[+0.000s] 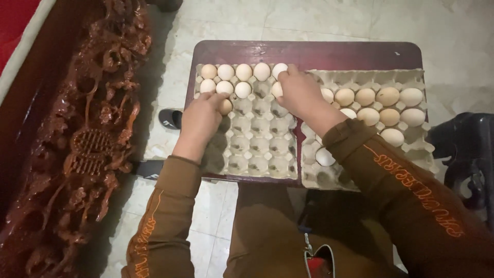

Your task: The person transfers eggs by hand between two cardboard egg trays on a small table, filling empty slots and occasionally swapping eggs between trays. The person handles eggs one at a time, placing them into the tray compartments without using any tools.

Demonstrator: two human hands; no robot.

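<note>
Eggs are being seated: my left hand (199,119) closes on a tan egg (225,106), my right hand (299,92) on a white egg (277,89), over the left tray (257,164).

Pale white and tan eggs (234,72) sit in grey pulp trays (257,149) on a dark maroon table (309,54), over a pale marbled floor (453,31), beside reddish-brown carved wood (87,144); the sleeves (411,190) are brown with orange lettering.
</note>
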